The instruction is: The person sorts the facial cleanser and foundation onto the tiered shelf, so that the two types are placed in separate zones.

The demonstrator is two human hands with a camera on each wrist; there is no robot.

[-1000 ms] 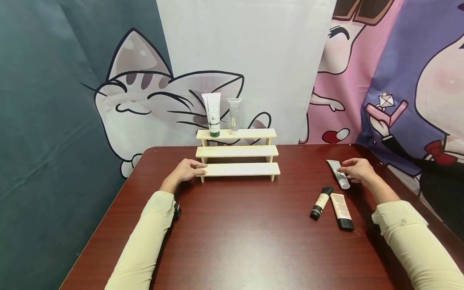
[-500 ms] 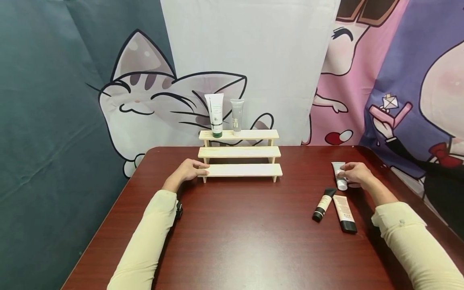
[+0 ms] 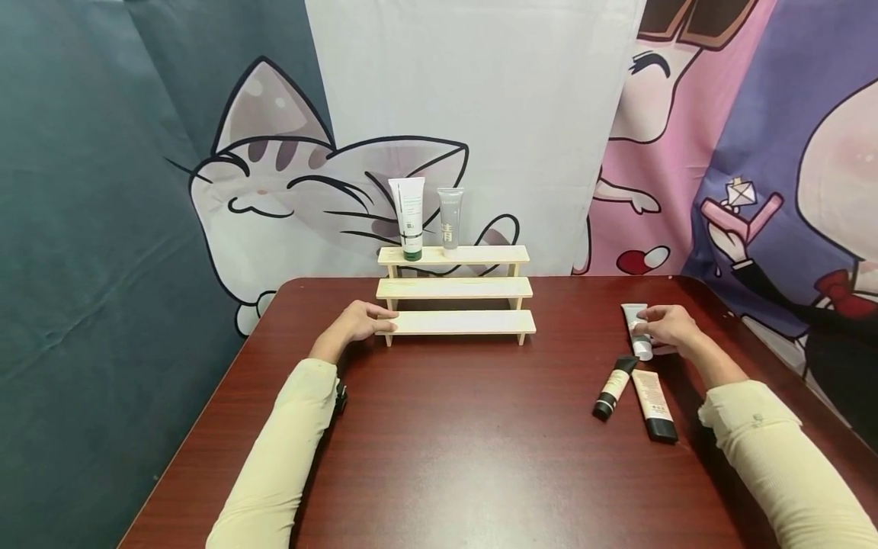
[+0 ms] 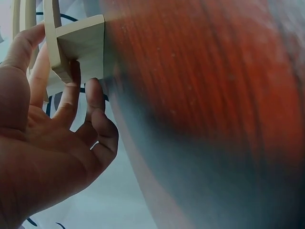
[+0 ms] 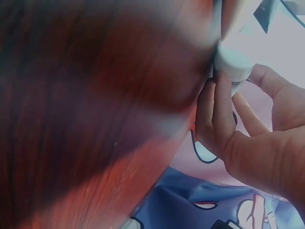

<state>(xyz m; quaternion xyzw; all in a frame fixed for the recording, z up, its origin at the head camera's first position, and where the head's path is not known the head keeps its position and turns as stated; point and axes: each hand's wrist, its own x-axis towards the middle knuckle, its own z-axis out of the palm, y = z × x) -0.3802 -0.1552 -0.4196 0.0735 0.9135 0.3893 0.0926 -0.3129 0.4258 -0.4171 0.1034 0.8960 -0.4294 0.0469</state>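
Note:
A three-step wooden display rack (image 3: 453,323) stands at the back of the table. My left hand (image 3: 358,320) pinches the left end of its lowest step; in the left wrist view the thumb and fingers lie on either side of the board (image 4: 59,52). On the top step a white tube with a green cap (image 3: 410,217) and a clear grey tube (image 3: 450,219) stand upright. To the right, my right hand (image 3: 671,328) pinches a grey squeeze tube with a white cap (image 3: 642,347), low over or on the table. The right wrist view shows its white cap (image 5: 233,62) between thumb and fingers.
Two more tubes lie nearer the front: a small black-and-cream tube (image 3: 615,387) and a beige tube with a black cap (image 3: 655,406). The dark red table (image 3: 446,442) ends at a cartoon-printed cloth (image 3: 521,114) behind.
My right fingers have closed on the grey tube, which has turned to point more straight away from me and shifted slightly left. My left hand keeps its place on the rack.

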